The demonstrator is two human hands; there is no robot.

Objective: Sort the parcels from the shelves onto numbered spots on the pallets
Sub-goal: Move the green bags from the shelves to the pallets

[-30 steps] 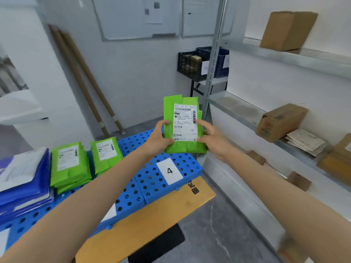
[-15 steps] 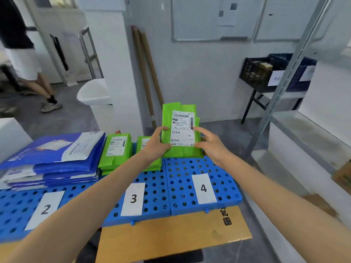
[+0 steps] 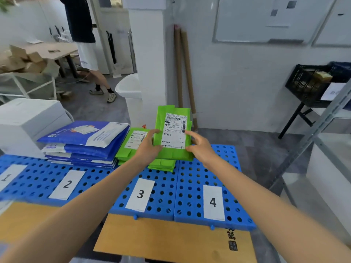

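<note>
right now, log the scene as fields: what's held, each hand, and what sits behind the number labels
held: green parcel, upright, label toward camera
left hand: grips its left edge
right hand: pinches its right edge
behind label 2: stack of blue parcels
behind label 3: two green stacks

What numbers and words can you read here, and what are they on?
"1": leftmost white card on the blue pallet.
"2": second white card.
"3": third white card.
"4": fourth white card.
"棕色M", "1件": label on the green parcel held by left hand and right hand.
Too small or blurred: that label's other print, blue mailers, stamp on wooden board.
</note>
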